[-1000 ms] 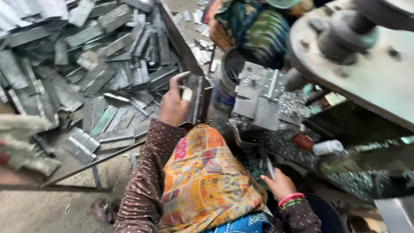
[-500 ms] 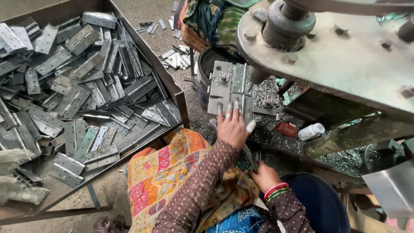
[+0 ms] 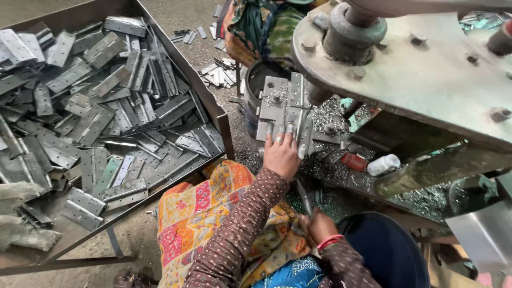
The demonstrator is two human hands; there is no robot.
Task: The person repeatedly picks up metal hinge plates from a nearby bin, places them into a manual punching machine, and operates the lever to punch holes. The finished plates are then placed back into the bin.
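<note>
My left hand [image 3: 281, 154] reaches forward to the die block [image 3: 277, 101] of a press. Its fingers lie on a grey metal hinge plate [image 3: 305, 133] at the block's front edge and hold it there. My right hand [image 3: 319, 226] stays low by my lap, closed around a thin metal rod [image 3: 304, 196] that points up toward the press bed. Both arms wear a brown dotted sleeve. A bright patterned cloth [image 3: 197, 213] covers my knees.
A large metal tray [image 3: 221, 120] on the left is heaped with several grey hinge plates [image 3: 96, 117]. The heavy press frame [image 3: 416, 69] overhangs the right. Metal chips, a red cylinder [image 3: 354, 160] and a white bottle [image 3: 383, 165] lie on the bed. Another person's colourful clothing [image 3: 256, 26] is beyond.
My left hand left the tray with a hinge plate, swung right to the press die and now rests on it. The view has shifted right. My right hand stays low.
</note>
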